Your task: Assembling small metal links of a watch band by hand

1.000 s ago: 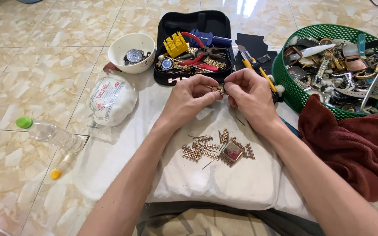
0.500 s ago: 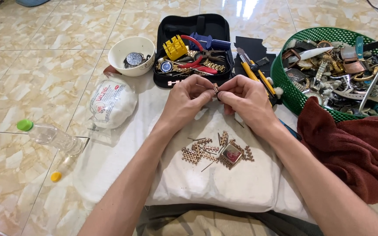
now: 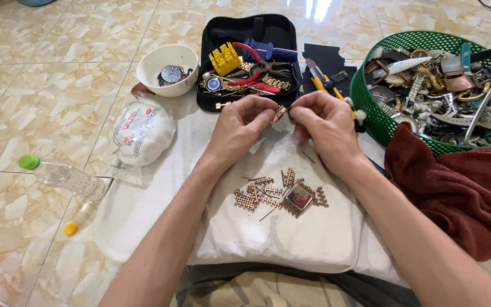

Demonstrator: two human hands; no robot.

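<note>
A: What's changing vs. half a sec ago?

B: Not much. Both hands are staying up at centre frame, w/ the left hand (image 3: 240,122) and right hand (image 3: 325,122) pinching the small rose-gold metal watch-band link piece (image 3: 280,112) between fingertips. Grip's tight, thumb and forefinger on each side. The view is tilting a bit, so everything's sitting slightly lower in frame.

A: Meaning?

B: I'd judge the fiddling w/ that link is ongoing, nothing set down yet.

A: Where's the rest of the band?

B: Loose rose-gold links and a square watch case (image 3: 298,196) are lying scattered lower centre on the white cloth pad (image 3: 325,239), well apart from the hands.

A: Room around the hands?

B: Tight at the top: the open black zip tool case (image 3: 211,34) is sitting just above the knuckles. Green plastic mesh basket of old watches (image 3: 370,116) is crowding the right hand at upper right, w/ the dark red towel (image 3: 456,187) below it. Left side's looser: white ceramic bowl (image 3: 154,62) upper left, white wrapped pouch (image 3: 140,131), clear plastic bottle w/ green cap (image 3: 63,176) further left.
</note>
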